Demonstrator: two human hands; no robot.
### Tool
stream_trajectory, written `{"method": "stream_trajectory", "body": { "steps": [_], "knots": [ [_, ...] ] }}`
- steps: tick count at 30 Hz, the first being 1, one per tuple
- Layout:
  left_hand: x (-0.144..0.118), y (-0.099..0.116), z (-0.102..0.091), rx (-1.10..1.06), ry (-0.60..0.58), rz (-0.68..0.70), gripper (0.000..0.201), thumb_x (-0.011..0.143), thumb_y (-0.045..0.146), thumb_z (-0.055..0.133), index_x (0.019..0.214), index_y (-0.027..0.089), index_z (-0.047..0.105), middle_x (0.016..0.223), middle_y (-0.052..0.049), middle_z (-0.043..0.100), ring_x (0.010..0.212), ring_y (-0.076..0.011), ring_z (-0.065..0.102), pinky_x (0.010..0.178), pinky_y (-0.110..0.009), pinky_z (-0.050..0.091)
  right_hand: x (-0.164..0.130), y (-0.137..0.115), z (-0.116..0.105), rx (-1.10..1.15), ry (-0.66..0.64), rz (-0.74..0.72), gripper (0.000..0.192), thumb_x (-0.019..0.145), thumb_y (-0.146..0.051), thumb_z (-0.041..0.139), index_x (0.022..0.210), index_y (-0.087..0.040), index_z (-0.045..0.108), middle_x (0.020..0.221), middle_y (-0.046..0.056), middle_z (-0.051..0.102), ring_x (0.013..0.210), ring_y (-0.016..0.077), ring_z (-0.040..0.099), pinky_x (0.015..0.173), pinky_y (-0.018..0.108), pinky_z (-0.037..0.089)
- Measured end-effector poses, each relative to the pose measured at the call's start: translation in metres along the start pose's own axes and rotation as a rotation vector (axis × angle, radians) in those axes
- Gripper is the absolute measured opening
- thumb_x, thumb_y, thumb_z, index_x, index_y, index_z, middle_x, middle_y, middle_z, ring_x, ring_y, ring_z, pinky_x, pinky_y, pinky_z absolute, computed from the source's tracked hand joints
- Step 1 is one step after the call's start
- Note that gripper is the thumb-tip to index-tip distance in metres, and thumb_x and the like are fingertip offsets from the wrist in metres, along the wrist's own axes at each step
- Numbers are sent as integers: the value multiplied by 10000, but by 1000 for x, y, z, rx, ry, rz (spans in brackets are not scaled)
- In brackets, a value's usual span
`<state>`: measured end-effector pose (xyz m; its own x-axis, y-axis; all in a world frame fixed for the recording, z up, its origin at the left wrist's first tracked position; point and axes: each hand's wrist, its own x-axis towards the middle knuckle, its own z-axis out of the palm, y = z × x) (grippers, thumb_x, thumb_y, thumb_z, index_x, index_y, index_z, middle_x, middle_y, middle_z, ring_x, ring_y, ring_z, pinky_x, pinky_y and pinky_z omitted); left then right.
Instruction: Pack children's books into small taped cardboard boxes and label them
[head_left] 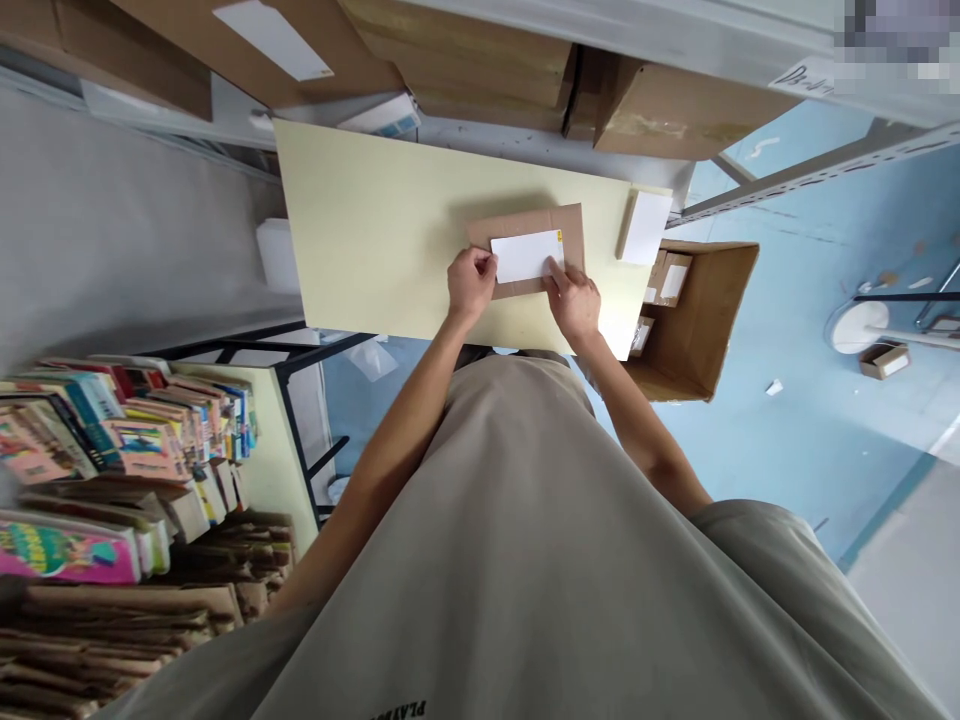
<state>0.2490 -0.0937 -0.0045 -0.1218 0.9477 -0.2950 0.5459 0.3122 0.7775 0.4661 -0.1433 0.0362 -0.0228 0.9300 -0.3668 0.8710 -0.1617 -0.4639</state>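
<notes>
A flat brown cardboard parcel (pixel 559 225) lies on a pale yellow table (pixel 360 240). A white label (pixel 525 255) rests on top of the parcel. My left hand (pixel 471 283) pinches the label's left edge with closed fingers. My right hand (pixel 574 300) presses its fingertips on the label's lower right corner, over the parcel's near edge.
A stack of white labels (pixel 645 227) sits at the table's right end. An open cardboard box (pixel 705 320) holding small parcels stands on the blue floor to the right. Stacked books (pixel 127 440) and flat cardboard envelopes (pixel 127 620) fill the left. Large cartons (pixel 480 60) stand behind the table.
</notes>
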Motion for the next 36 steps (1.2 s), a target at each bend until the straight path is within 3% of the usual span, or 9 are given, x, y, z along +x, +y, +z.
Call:
{"method": "stream_trajectory", "body": {
  "steps": [3,7,11,16,21,26,31,36],
  "knots": [
    [0,2,-1,4,-6,4,194,1042,343,727,869,268,677,923,-60,812,907,-245,737,937,-395,605,-4,-14,3,-91,-31,-64,536,1200,-427,525,1683,-218,629,1594,252,654,1555,455,565,1275,690,487],
    [1,3,-4,21,-18,18,171,1027,288,716,861,266,677,933,-64,818,889,-235,735,908,-384,607,-12,-20,5,-108,29,-143,509,1212,-378,479,1680,-235,618,1774,220,530,1717,439,379,1330,738,430],
    [2,2,-7,45,-49,44,174,1010,233,713,847,263,661,955,-69,806,888,-229,736,931,-389,602,-28,-18,8,-113,3,-165,550,1210,-352,454,1721,-187,573,1787,260,521,1659,465,454,1291,750,470],
    [2,3,-10,44,-77,58,176,1000,233,720,841,266,651,932,-53,789,878,-225,728,932,-385,606,-33,-22,13,-188,-97,-250,571,1213,-315,392,1728,-141,567,1678,271,618,1470,443,597,1239,665,511],
    [1,9,-11,74,-74,47,214,990,193,715,810,266,625,935,-57,790,885,-232,733,965,-396,603,0,-37,19,-233,-149,-288,594,1217,-302,372,1779,-183,524,1594,248,654,1429,418,610,1193,563,523],
    [1,12,-10,116,-72,34,242,991,181,709,789,270,610,900,-60,780,886,-245,732,976,-411,596,29,-52,25,-223,-111,-234,677,1154,-165,401,1830,-164,439,1516,250,685,1369,404,639,1133,520,563],
    [3,11,-9,143,-55,30,263,968,171,738,768,272,600,842,-48,764,862,-251,719,959,-413,595,5,-53,28,-239,-160,-276,707,1124,-86,391,1824,-165,461,1500,247,689,1370,393,638,1140,504,545],
    [4,13,-10,177,-66,17,233,973,165,713,786,265,614,885,-57,792,879,-250,724,964,-406,590,-22,-52,22,-256,-249,-368,690,1155,-80,272,1794,-159,520,1511,246,696,1413,370,622,1193,487,492]
  ]
}}
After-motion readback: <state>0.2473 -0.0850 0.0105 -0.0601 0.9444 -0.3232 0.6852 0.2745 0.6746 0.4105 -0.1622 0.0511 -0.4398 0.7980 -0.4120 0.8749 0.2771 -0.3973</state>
